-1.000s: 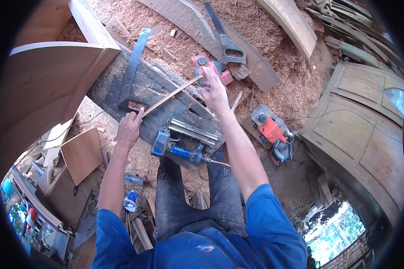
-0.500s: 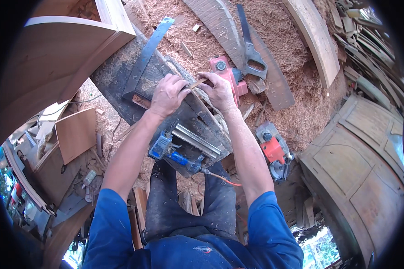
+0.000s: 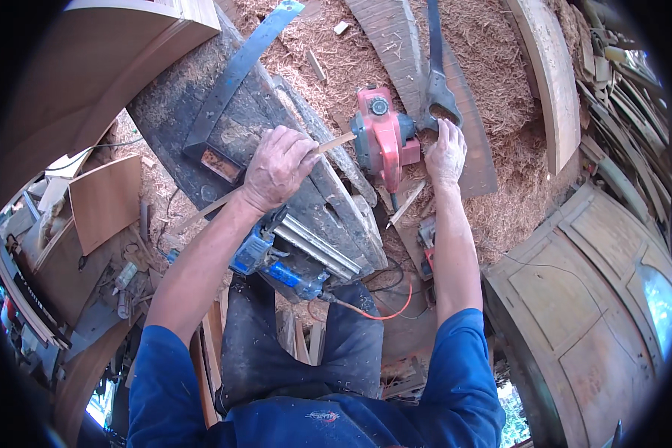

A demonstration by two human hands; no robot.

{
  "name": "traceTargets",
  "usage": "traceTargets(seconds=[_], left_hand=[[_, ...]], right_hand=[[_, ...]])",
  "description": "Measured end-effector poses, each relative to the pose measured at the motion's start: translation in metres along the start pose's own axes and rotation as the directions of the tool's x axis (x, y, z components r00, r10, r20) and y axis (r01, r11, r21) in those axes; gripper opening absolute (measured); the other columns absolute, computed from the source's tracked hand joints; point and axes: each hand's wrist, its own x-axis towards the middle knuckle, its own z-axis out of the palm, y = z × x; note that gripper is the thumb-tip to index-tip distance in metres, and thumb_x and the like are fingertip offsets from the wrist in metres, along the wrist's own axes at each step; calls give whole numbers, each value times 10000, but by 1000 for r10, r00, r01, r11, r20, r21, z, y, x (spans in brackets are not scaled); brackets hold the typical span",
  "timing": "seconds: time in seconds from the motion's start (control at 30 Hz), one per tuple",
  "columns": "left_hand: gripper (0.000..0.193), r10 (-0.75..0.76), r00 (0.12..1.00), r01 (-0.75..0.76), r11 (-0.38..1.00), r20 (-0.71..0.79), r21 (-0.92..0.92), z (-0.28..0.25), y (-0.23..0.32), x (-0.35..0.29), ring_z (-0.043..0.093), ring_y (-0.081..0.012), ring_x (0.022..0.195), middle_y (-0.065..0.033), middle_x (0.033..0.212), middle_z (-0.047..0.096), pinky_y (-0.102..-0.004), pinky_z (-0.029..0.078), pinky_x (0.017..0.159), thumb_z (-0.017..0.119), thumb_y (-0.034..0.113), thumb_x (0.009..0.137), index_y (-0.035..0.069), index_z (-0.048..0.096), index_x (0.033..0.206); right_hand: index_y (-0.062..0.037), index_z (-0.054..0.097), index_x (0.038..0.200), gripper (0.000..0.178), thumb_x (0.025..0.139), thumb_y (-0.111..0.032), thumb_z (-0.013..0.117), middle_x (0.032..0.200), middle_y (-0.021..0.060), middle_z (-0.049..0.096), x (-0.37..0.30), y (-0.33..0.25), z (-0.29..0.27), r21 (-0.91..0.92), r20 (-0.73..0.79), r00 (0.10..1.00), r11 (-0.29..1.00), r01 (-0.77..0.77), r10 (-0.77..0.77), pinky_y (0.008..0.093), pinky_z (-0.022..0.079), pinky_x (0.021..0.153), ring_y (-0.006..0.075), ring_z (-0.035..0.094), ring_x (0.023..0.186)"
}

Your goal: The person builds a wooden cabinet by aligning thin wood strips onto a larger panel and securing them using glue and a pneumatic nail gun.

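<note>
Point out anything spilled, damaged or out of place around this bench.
Wood shavings lie thick over the ground beyond the bench, looking unswept. The red power tool sits amid them, where debris could perhaps foul it. The bench top itself looks damaged: worn and gouged.

- On the blue shirt [image 3: 276,422], nearer the wearer than the bench [image 3: 164,112], a small white-and-red emblem [image 3: 324,415] is showing; any lettering in it is coming out too blurred to read.
- On the red planer [image 3: 388,145], right of the bench, a round knob [image 3: 379,106] is showing, any marks appearing too small to read.
</note>
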Motion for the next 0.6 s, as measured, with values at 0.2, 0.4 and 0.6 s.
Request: traceTargets(seconds=[0.2,0.4,0.6], left_hand=[[199,4,997,-9,998,76,69,-9,2,4,577,-285,897,-103,963,623,-409,459,805,693,75,851,35,643,1040],[240,-81,996,77,992,34,99,-2,11,7,567,-291,1031,-100,1067,608,-438,441,922,695,90,799,28,679,1031],[150,-115,993,116,987,-15,113,6,8,18,570,-270,1146,-78,1036,639,-477,333,1112,666,172,847,58,710,933]], right_hand=[[-95,580,1201,365,836,-106,606,1063,102,654,32,-3,-10,-246,309,950,961,129,-48,448,404,976,281,615,1064],[-68,587,996,180,830,-105,645,901,121,619,28,-9,-62,-57,57,998,998,-17,21,441,441,882,303,623,911],[5,630,1025,216,819,-1,692,929,147,636,-51,-83,-197,582,-24,990,807,-101,142,378,521,721,272,638,790]])
